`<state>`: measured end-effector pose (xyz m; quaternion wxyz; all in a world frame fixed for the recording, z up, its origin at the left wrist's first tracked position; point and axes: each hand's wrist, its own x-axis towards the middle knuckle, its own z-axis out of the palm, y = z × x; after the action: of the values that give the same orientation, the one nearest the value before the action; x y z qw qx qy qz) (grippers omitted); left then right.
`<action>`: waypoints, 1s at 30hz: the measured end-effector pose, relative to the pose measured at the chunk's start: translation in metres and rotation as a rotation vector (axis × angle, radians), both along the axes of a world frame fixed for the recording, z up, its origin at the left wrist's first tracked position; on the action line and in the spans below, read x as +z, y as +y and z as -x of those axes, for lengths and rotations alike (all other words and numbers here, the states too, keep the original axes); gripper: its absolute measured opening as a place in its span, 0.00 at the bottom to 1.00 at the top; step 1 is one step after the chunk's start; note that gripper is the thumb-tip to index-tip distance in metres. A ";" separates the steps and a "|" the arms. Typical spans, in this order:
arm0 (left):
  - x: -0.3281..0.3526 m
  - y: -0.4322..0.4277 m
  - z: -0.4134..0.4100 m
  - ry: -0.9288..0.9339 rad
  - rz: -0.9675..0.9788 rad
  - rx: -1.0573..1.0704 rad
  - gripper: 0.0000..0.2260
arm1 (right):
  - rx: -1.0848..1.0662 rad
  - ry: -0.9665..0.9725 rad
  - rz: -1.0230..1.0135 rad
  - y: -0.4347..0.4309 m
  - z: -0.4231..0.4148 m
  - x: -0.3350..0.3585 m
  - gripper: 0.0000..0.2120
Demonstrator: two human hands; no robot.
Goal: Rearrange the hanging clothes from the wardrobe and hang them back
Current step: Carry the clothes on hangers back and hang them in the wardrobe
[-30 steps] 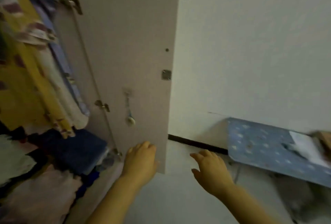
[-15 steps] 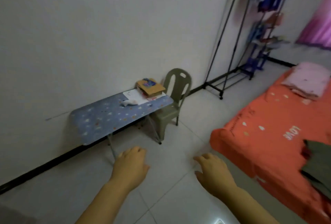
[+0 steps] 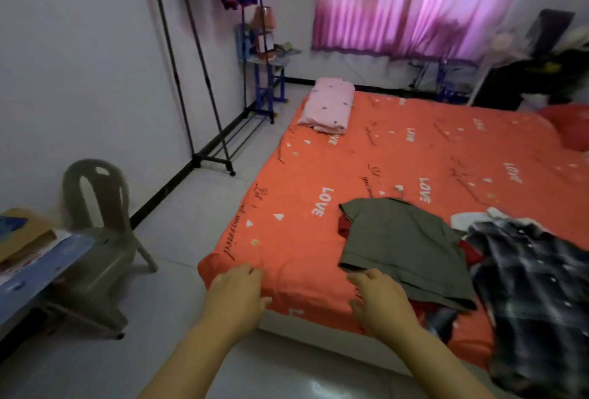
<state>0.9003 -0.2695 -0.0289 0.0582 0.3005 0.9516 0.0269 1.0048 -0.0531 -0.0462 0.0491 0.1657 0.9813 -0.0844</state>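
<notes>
I see the left hand (image 3: 236,293) and right hand (image 3: 381,300) loosely spread, empty, at the bed's (image 3: 398,150) near edge — grey shirt (image 3: 398,245) and plaid shirt (image 3: 535,287) lie heaped on that bed.

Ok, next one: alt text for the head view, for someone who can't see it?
Both empty, the left hand and right hand reach toward an orange bed where a grey shirt and a plaid shirt lie. A clothes rack, plastic chair and pink curtains stand beyond.
</notes>
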 end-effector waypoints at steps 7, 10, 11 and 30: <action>-0.030 0.131 0.080 -0.068 0.012 -0.224 0.20 | -0.202 -0.038 0.004 0.099 0.041 -0.025 0.20; -0.036 0.184 0.116 -0.097 0.000 -0.314 0.20 | -0.278 -0.058 0.018 0.135 0.064 -0.028 0.21; -0.037 0.201 0.127 -0.108 -0.008 -0.340 0.20 | -0.298 -0.065 0.024 0.146 0.072 -0.029 0.21; -0.090 0.474 0.246 -0.196 0.026 -0.375 0.19 | -0.273 -0.156 0.123 0.413 0.212 -0.078 0.22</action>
<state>0.6542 0.2046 -0.1184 0.1583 0.4677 0.8690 0.0323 0.7932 0.3598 -0.1240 0.1231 0.3003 0.9359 -0.1369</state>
